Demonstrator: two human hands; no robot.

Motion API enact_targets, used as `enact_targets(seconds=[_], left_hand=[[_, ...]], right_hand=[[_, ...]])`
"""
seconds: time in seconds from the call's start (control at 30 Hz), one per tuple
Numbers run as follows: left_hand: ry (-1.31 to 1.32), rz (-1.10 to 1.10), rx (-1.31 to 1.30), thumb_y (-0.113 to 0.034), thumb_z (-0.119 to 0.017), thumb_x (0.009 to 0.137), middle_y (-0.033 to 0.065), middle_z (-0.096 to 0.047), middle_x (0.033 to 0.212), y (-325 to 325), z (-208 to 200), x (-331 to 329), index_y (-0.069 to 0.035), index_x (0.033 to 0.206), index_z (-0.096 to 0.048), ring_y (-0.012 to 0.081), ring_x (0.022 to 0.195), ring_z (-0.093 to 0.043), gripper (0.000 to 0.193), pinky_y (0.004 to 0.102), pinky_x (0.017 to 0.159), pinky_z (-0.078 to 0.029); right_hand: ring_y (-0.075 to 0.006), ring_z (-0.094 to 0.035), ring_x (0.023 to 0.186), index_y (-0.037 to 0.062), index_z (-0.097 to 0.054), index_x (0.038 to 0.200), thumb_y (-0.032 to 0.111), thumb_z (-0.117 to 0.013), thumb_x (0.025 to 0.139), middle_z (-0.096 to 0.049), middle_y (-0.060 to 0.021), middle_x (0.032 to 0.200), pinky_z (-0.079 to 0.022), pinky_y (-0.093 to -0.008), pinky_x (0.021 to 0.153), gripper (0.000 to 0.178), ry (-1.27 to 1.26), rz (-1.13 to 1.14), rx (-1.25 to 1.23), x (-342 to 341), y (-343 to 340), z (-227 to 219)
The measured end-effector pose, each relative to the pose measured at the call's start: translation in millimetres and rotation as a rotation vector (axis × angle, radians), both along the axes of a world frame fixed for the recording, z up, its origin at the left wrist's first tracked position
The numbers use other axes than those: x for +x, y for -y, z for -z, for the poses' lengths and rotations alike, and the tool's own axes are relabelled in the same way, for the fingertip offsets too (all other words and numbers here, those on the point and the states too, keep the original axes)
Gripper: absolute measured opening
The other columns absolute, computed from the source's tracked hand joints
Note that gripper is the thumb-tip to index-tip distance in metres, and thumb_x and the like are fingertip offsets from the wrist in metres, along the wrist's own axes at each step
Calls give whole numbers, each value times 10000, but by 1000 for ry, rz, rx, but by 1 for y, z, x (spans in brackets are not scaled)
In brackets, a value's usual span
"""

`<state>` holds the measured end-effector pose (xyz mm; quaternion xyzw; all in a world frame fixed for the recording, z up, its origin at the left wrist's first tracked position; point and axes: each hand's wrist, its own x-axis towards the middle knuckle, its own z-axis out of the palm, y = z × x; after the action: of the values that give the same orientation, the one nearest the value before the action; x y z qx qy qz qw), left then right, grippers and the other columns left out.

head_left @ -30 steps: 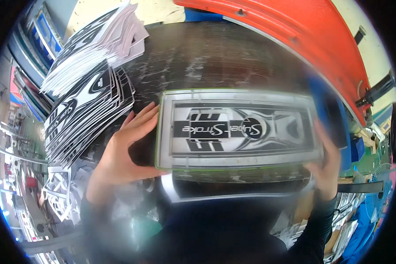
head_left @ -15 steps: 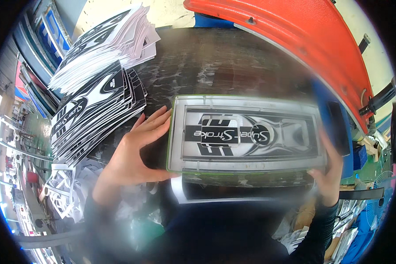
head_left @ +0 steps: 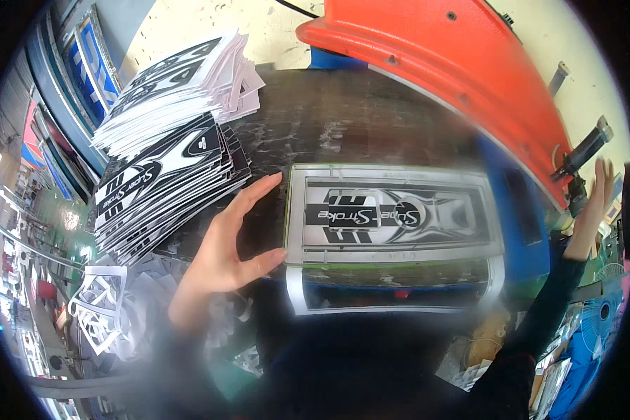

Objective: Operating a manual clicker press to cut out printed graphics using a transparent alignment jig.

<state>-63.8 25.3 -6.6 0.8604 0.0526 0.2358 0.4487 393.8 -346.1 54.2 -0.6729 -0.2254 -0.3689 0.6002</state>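
Observation:
A clear rectangular cutting die (head_left: pixel 395 260) with a green edge lies on the dark worktable. Through it shows a black-and-white printed sheet (head_left: pixel 455 213). My left hand (head_left: pixel 220 245) is open at the die's left end, thumb and fingers spread, the tips close to or touching its edge. Off to the far right, my right hand (head_left: pixel 595 210) is raised with its fingers stretched upward, beside a black handle (head_left: pixel 588 154) on the red press arm (head_left: pixel 455 56). Nothing shows in its grasp. A white-bordered piece (head_left: pixel 297 297) sticks out at the die's near side.
Two stacks stand at the left: printed black-and-white sheets (head_left: pixel 161 182) in front, more sheets (head_left: pixel 175 84) behind. Offcut strips (head_left: pixel 108 301) heap below them. The red press arm hangs over the table's far right, above a blue part (head_left: pixel 532 259). A blue fan (head_left: pixel 602 325) stands lower right.
My right hand has let go of the die's right end and swung up and right to the handle. The left hand has loosened at the left edge. The view has shifted slightly.

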Motion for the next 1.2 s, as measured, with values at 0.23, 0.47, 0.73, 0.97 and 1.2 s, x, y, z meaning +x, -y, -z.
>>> enact_targets(seconds=[0.23,0.47,0.73,0.97,1.2], left_hand=[[106,-11,-39,-173,-734,749,217,-444,1408,-3,8,-1,77,1387,-362,289,1345,-391,780,372,1115,-258],[175,-6,-69,-170,-723,777,203,-461,1401,-1,8,-2,43,1418,-328,281,1342,-396,782,387,1116,-261],[283,-100,196,-131,-725,764,194,-520,1341,11,2,2,18,1375,-404,302,1272,-472,706,396,1083,-319],[397,75,383,-124,-722,739,184,-524,1349,58,-53,37,25,1362,-425,308,1258,-482,706,410,1078,-320],[688,255,376,21,-683,737,196,-519,1319,91,-86,74,-16,1374,-440,347,1100,-573,682,392,926,-488]], right_hand=[[-106,-536,621,64,-580,840,234,-688,866,-540,-2,687,-438,-245,579,203,-411,-432,235,14,-41,-26],[-108,-539,614,56,-558,813,228,-675,872,-548,-12,687,-440,-258,550,217,-418,-455,245,-22,-50,-26],[-102,-539,688,20,-571,1081,171,-627,898,-549,-23,780,-439,-239,611,244,-331,-507,150,-105,-66,-15],[-124,-533,961,-25,-465,1290,127,-593,904,-550,-68,1081,-419,-258,868,434,-193,-572,-63,-208,-82,-10],[-298,-390,1342,-19,-319,1441,156,-619,812,-391,-196,1448,-256,-405,1109,719,21,-783,-433,-269,-86,-11]])
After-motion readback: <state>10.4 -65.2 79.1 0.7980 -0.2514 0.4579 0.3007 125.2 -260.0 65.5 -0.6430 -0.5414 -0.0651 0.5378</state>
